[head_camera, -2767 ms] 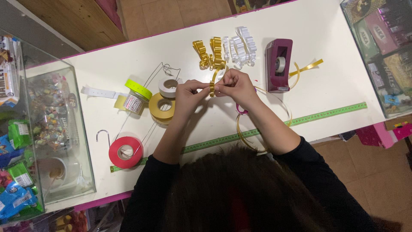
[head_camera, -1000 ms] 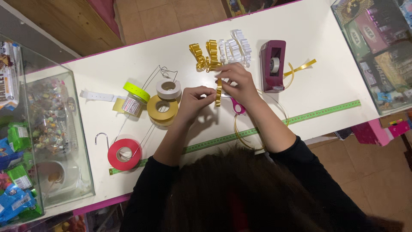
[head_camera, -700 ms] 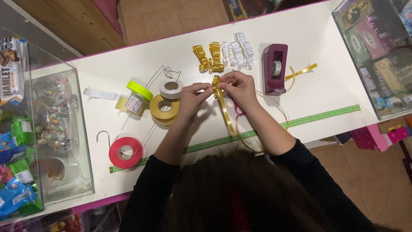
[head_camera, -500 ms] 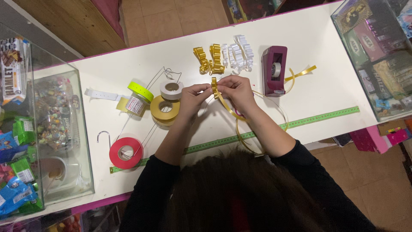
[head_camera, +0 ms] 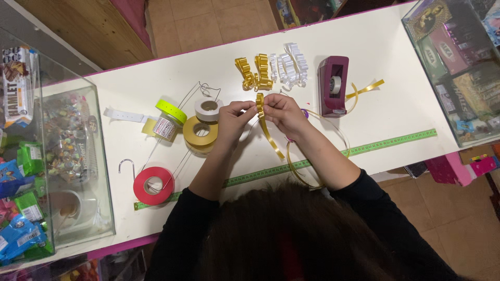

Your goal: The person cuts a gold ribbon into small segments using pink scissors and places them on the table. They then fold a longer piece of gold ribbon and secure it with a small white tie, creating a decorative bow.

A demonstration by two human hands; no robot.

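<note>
Both hands meet over the middle of the white table [head_camera: 396,112]: the left hand [head_camera: 233,115] and the right hand [head_camera: 282,112] each pinch the folded top of a gold ribbon [head_camera: 265,125] between thumb and fingertips, their fingers closed on it. The ribbon's free tail hangs down toward the person and runs on into a wide loop lying on the table by the right forearm. Just left of the left hand sit a gold ribbon roll [head_camera: 200,133] and a white ribbon roll [head_camera: 209,109], with a yellow-green roll [head_camera: 170,111] beyond them and a red ribbon roll [head_camera: 153,184] nearer the table's front edge. Past the hands lie finished gold bows [head_camera: 253,73] and white bows [head_camera: 289,66]. To the right stands a maroon tape dispenser [head_camera: 333,86]. A green measuring tape [head_camera: 390,141] stretches along the front edge. A glass display case [head_camera: 62,156] of sweets stands far left.
</note>
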